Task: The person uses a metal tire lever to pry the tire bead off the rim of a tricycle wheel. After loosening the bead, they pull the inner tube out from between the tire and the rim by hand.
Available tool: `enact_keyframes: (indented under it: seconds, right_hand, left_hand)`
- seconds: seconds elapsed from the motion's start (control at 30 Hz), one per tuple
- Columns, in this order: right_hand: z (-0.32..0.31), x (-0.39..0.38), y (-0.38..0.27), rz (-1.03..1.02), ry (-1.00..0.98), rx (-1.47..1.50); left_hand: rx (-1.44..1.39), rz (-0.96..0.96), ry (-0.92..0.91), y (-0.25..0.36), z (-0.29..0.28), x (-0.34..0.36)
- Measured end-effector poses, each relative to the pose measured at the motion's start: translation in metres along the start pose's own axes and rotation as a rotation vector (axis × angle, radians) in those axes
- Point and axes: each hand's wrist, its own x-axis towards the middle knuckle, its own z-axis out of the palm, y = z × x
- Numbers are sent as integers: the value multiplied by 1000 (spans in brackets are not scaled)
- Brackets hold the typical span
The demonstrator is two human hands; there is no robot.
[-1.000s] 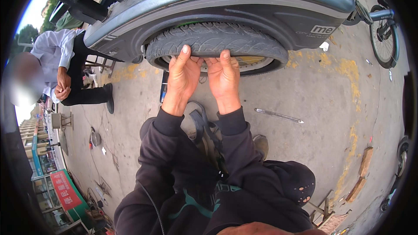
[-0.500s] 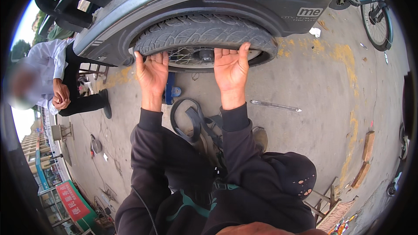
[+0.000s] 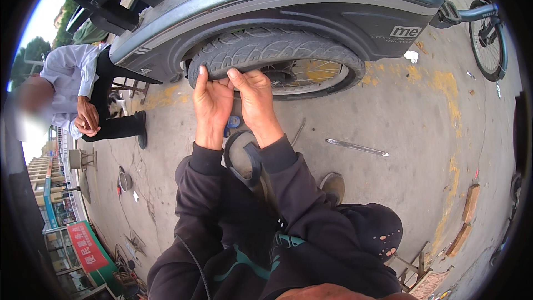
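The wheel of a blue-grey tricycle stands before me, with a black treaded tire (image 3: 266,47) around its spoked rim (image 3: 327,70). My left hand (image 3: 214,105) grips the tire's near edge at the left, thumb up on the rubber and fingers curled under. Close beside it, my right hand (image 3: 255,100) holds the same edge, its thumb also pressing on the sidewall. Part of the fingers is hidden behind the tire. Below my hands, between my forearms, a black rubber loop (image 3: 227,158) lies on the ground next to a small blue object (image 3: 234,122).
A metal tire lever (image 3: 357,147) lies right of the wheel, with a thin rod (image 3: 300,130) nearer my right wrist. The tricycle's body panel (image 3: 344,28) overhangs the wheel. A person (image 3: 72,91) sits at left. Bricks (image 3: 471,203) and another bicycle wheel (image 3: 486,41) are at right.
My right hand has moved left along the tire to beside my left hand. Both hands have gone from open palms with thumbs raised to gripping the edge. The view has shifted slightly.
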Motion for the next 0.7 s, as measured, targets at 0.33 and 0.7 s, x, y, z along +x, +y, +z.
enact_keyframes:
  seconds: [0.33, 0.7]
  right_hand:
    - [-43, 13, -73, -127, 26, 552]
    - [-44, -6, -51, -173, 89, 254]
  left_hand:
    - [-123, -117, -16, 20, -45, 4]
    - [-10, -125, -142, -15, 33, -8]
